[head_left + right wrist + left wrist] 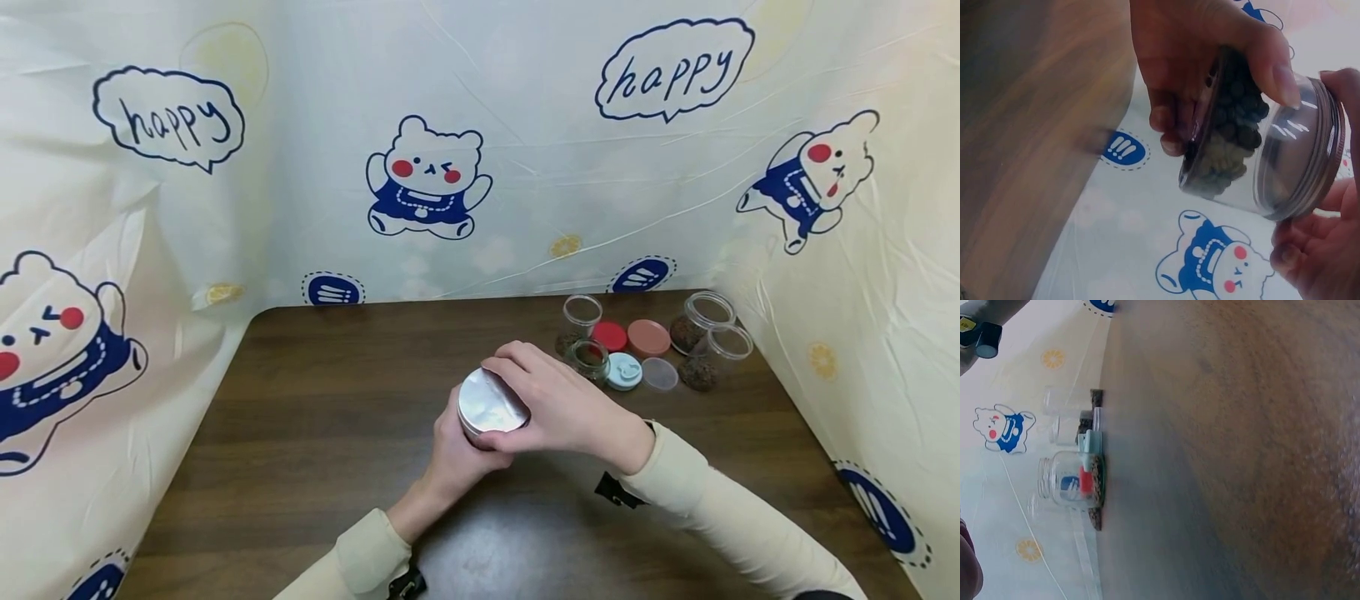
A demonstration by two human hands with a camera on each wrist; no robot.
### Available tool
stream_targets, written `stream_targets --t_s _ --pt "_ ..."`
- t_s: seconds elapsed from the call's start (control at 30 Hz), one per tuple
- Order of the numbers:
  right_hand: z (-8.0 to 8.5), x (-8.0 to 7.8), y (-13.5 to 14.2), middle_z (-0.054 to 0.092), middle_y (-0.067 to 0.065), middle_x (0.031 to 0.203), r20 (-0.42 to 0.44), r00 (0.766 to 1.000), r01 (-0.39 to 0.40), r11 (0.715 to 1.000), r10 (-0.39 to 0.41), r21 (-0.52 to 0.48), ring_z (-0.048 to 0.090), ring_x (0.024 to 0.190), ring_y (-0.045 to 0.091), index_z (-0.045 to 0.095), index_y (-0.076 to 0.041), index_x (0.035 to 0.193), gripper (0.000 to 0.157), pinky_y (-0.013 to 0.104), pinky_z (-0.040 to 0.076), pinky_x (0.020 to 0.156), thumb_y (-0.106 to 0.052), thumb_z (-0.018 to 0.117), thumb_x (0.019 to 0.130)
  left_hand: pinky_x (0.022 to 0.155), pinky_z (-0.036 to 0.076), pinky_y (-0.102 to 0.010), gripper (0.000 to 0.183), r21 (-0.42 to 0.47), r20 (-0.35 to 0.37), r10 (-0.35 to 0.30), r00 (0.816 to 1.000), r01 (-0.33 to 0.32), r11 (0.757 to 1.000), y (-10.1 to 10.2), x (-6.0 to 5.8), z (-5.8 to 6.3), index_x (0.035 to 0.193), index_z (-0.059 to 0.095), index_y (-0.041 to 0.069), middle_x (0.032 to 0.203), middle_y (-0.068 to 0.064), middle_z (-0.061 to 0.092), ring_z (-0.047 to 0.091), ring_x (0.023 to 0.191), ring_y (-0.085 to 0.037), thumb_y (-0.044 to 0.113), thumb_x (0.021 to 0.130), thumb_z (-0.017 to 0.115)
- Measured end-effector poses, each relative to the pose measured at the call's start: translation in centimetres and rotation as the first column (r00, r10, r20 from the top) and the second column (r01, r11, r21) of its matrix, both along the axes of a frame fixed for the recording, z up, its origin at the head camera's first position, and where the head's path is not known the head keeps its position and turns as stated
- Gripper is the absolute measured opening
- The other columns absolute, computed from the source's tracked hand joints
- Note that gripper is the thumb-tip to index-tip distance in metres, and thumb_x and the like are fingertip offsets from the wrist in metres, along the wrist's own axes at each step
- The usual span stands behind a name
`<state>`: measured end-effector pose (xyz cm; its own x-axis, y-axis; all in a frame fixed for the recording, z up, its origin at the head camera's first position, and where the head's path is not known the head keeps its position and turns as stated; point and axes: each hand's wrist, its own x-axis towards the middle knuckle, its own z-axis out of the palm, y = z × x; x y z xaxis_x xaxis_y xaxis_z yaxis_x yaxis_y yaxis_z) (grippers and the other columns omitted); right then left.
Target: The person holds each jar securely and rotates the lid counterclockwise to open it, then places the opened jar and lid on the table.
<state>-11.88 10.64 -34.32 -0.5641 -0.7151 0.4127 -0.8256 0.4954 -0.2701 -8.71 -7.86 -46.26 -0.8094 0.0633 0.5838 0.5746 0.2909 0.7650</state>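
Note:
Between my hands is a clear plastic jar (1225, 153) with a silver lid (487, 404), held up above the table. Dark beans and some paler pieces fill part of it, as the right wrist view shows. My left hand (455, 450) grips the jar's body near its base, thumb along the side. Over the lid lies my right hand (558, 408), its fingers and thumb curled round the rim. In the left wrist view only a bit of a finger (969, 569) appears at the edge, and the held jar is out of sight.
At the back right of the wooden table (337, 375) stand several lidless clear jars (727, 342) with dark contents. Among them lie a red lid (610, 336), a pink lid (648, 337), a light blue lid (623, 372) and a translucent lid (660, 375). Printed cloth (525, 167) surrounds the table.

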Motion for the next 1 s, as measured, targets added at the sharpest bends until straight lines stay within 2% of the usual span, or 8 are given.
stream_targets --t_s 0.3,0.47,0.57,0.73,0.87,1.0 --pt "0.21 -0.04 0.16 0.060 0.004 0.123 -0.002 1.000 -0.009 0.999 0.009 0.034 0.059 0.107 0.016 0.063 -0.007 0.132 0.073 0.031 0.055 0.090 -0.055 0.083 0.080 0.088 0.057 -0.038 0.091 -0.003 -0.034 -0.020 0.999 0.020 1.000 0.10 -0.11 -0.09 0.136 0.053 -0.001 0.119 -0.016 0.069 0.068 0.099 -0.029 0.011 0.053 0.090" --pt "0.24 0.06 0.01 0.060 0.003 0.120 0.022 1.000 0.016 0.999 -0.017 0.034 0.062 0.097 0.014 0.063 -0.007 0.132 0.075 0.030 0.057 0.083 -0.057 0.083 0.080 0.085 0.058 -0.039 0.089 0.001 -0.013 -0.011 1.000 0.011 1.000 0.07 -0.09 -0.06 0.135 0.053 -0.001 0.117 -0.016 0.070 0.068 0.098 -0.028 0.011 0.055 0.088" --pt "0.30 0.01 -0.08 0.060 0.003 0.121 0.034 0.999 0.011 0.999 -0.012 0.037 0.061 0.099 0.013 0.063 -0.008 0.133 0.073 0.030 0.057 0.085 -0.054 0.083 0.081 0.085 0.058 -0.041 0.089 -0.001 -0.005 -0.010 1.000 0.010 1.000 0.01 -0.09 0.03 0.136 0.053 -0.001 0.117 -0.017 0.070 0.068 0.098 -0.029 0.012 0.055 0.088" --pt "0.30 -0.01 -0.14 0.060 0.003 0.119 0.030 0.999 0.033 0.999 -0.034 0.039 0.061 0.098 0.014 0.063 -0.007 0.133 0.075 0.031 0.057 0.085 -0.057 0.082 0.080 0.088 0.057 -0.038 0.091 -0.001 0.012 -0.009 1.000 0.009 1.000 0.03 -0.17 0.18 0.137 0.052 -0.001 0.121 -0.017 0.069 0.068 0.101 -0.028 0.011 0.055 0.089" --pt "0.31 -0.16 -0.10 0.060 0.004 0.123 0.028 1.000 0.007 0.999 -0.008 0.044 0.060 0.104 0.016 0.063 -0.007 0.134 0.073 0.032 0.056 0.088 -0.053 0.081 0.082 0.091 0.056 -0.037 0.091 -0.003 0.014 -0.021 1.000 0.021 1.000 0.03 -0.21 0.11 0.137 0.052 -0.001 0.124 -0.017 0.068 0.067 0.104 -0.029 0.009 0.055 0.091" --pt "0.22 -0.19 -0.18 0.060 0.006 0.123 0.012 1.000 0.017 0.999 -0.017 0.048 0.060 0.104 0.017 0.062 -0.004 0.134 0.077 0.033 0.056 0.089 -0.057 0.082 0.081 0.090 0.057 -0.037 0.090 0.004 0.014 -0.030 0.999 0.030 1.000 0.01 -0.19 0.03 0.136 0.052 -0.002 0.122 -0.017 0.068 0.067 0.102 -0.029 0.010 0.055 0.090"
